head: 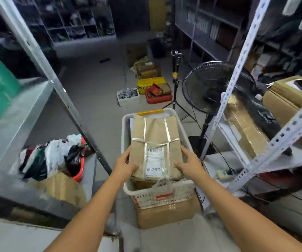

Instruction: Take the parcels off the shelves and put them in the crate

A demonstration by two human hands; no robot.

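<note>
Both bare arms reach forward. The left hand [125, 164] and right hand [189, 163] grip opposite near edges of a long brown paper-wrapped parcel [155, 140] bound with clear tape, thumbs on top. It lies across the white plastic lattice crate [163, 195], which sits on a cardboard box [166, 213] between grey metal shelves [252, 160].

Flat brown parcel [153, 135]: matt wrapping paper banded with glossy clear tape. It lies in a white lattice-sided plastic crate [164, 195]. Beneath the crate, a matt brown cardboard box [164, 215]; right of the crate, a white-painted perforated metal shelf post [237, 70].
</note>
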